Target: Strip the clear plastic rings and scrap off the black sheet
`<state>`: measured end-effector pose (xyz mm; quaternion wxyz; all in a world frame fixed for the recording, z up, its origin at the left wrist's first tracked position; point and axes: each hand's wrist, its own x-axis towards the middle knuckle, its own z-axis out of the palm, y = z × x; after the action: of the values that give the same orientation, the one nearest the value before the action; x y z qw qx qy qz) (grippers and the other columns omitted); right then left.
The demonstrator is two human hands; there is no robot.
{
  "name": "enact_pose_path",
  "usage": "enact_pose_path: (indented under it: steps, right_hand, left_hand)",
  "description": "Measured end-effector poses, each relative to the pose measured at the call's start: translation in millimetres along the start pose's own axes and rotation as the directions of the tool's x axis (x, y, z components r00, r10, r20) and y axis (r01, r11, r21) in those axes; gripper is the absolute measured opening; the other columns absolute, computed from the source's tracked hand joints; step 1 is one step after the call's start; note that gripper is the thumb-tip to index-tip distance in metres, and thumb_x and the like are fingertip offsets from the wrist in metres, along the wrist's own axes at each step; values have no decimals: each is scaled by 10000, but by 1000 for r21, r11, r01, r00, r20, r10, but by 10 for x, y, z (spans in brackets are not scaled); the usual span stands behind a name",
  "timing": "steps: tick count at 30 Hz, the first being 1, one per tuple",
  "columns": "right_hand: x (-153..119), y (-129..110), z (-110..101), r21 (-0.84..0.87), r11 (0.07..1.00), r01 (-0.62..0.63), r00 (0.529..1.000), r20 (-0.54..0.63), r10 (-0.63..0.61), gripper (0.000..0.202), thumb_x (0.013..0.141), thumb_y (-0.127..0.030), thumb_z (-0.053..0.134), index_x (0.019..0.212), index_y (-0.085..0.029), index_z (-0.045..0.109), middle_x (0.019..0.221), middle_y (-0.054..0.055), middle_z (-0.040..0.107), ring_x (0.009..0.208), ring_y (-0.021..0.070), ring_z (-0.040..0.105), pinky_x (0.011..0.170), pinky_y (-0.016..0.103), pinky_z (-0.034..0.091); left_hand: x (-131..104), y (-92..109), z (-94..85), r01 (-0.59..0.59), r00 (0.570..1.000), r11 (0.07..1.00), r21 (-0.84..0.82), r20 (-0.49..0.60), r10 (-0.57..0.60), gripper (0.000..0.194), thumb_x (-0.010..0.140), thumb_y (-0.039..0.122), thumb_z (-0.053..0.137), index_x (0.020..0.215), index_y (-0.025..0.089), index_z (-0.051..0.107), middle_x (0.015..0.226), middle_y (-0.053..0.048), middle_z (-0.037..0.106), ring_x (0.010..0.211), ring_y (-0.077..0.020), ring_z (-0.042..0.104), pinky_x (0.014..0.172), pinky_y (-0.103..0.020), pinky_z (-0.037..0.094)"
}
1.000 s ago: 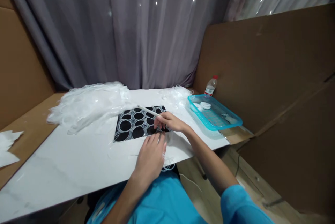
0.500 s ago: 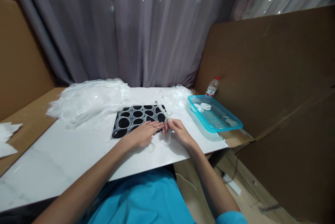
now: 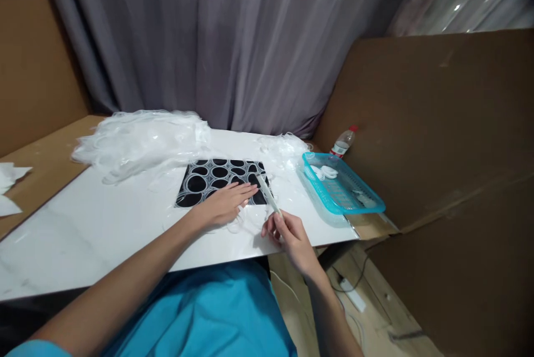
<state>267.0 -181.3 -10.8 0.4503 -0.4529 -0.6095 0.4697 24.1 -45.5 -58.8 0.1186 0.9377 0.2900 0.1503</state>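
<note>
My left hand (image 3: 227,201) lies flat, fingers stretched out, on the lower part of a black sheet (image 3: 219,172) patterned with pale rings. My right hand (image 3: 287,232) is closed round the lower end of a slim white stick-like tool (image 3: 267,191). The tool slants up and left, and its far tip is over the sheet's right side. Thin white loops (image 3: 236,224) lie beside my left hand, partly hidden by it.
A big heap of white, stringy, clear-wrapped material (image 3: 146,140) lies at the back left, a smaller one (image 3: 286,148) behind the sheet. On the right are a blue basket (image 3: 334,207) holding white coils and a red-capped bottle (image 3: 343,143). Cardboard panels (image 3: 438,123) flank the table.
My right hand has drawn back toward the table's front edge with the tool, away from my left hand. My left hand still rests on the sheet. The view has shifted slightly.
</note>
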Motion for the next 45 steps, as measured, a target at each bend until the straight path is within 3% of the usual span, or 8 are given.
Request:
enact_pose_path:
  steps: [7,12,17,21,24,30,39,45]
  right_hand:
    - [-57,151,64,253,951,-179,981,-20,191,596,997,-760,696,810,-200,612,629,-26,531,467,84,298,417,233,186]
    - [10,84,131,334,938,-93,990,-68,122,566,993,-719,730,800,-197,629,645,-24,527,470,77,292,413,228,214]
    - [58,-291,195,342,939,29,995,-95,4,519,1046,-681,679,818,-216,657,658,1,556,499,103,275,448,247,187]
    - [123,-476,307,354,931,88,995,-75,-65,523,1047,-707,656,816,-238,651,661,12,558,518,126,302,461,262,226]
    - [183,-493,379,344,933,108,994,-66,-91,508,1061,-690,643,829,-239,659,672,21,576,524,136,325,462,275,267]
    - [221,-303,434,366,917,160,984,-130,-120,464,1087,-623,635,852,-226,684,713,29,585,571,152,387,522,296,328]
    - [145,-205,434,418,878,232,973,-95,-212,446,1126,-554,550,825,-248,672,742,53,549,712,232,526,705,375,456]
    - [246,-115,302,308,842,444,865,-394,-312,371,1130,-535,512,954,-279,714,986,80,558,932,267,564,906,435,505]
  left_hand:
    - [-60,153,-176,56,996,989,-137,-65,-65,599,1218,445,252,1771,257,387,1814,-50,419,1702,-206,341,1407,-426,181]
    - [-118,476,-490,117,953,912,-392,-215,-215,567,1203,524,324,1610,253,612,1651,-85,623,1563,-290,525,1326,-474,356]
    - [-299,917,-409,81,930,584,-807,-150,-336,550,1169,604,424,1533,264,658,1308,-109,777,1215,-289,718,1098,-422,533]
    - [-452,1214,-141,62,943,287,-956,-38,-330,518,1137,612,527,1526,294,655,1380,-99,731,1240,-271,692,1125,-395,526]
    - [-504,1303,-39,27,944,150,-988,-24,-328,492,1113,623,576,1433,269,696,1353,-109,721,1197,-271,681,1106,-396,534]
    - [-513,1275,-45,116,953,213,-970,48,-300,408,1112,603,581,1069,213,692,985,-61,676,919,-221,636,951,-367,538]
    - [-518,1315,-62,131,956,352,-927,24,-293,307,1103,499,599,1004,209,587,946,-14,587,861,-180,511,788,-299,440]
    - [-562,1297,-24,185,934,415,-891,27,-357,452,1080,553,624,830,230,431,744,47,464,697,-139,395,663,-273,326]
